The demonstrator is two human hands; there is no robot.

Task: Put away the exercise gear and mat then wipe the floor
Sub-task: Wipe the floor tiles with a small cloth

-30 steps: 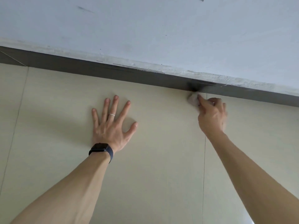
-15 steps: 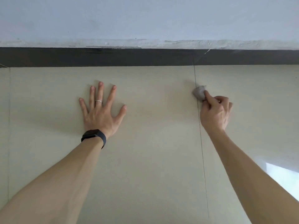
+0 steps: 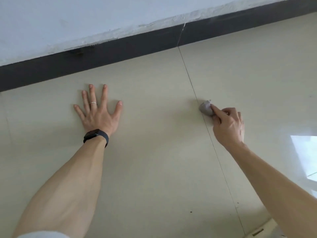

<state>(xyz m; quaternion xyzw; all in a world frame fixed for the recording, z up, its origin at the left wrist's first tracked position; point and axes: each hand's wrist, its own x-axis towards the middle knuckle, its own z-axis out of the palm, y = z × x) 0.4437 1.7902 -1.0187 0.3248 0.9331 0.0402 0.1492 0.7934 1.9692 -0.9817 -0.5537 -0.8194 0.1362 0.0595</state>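
- risk: the small wad (image 3: 205, 108) may slip from under the fingertips, as little of it is gripped; a glossy tile could let the bracing palm slide.
- right hand (image 3: 228, 128): fingers curled, index and thumb pinching the grey, crumpled, soft-looking wad against the floor (image 3: 154, 169), on the grout line.
- left hand (image 3: 98, 115): fingers spread flat, ring and dark wristband.
- floor: smooth beige tile; black skirting beyond the fingertips.

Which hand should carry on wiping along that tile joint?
Right. The right hand already pinches the grey wad against the floor at the joint; the left hand lies flat, fingers spread, empty.
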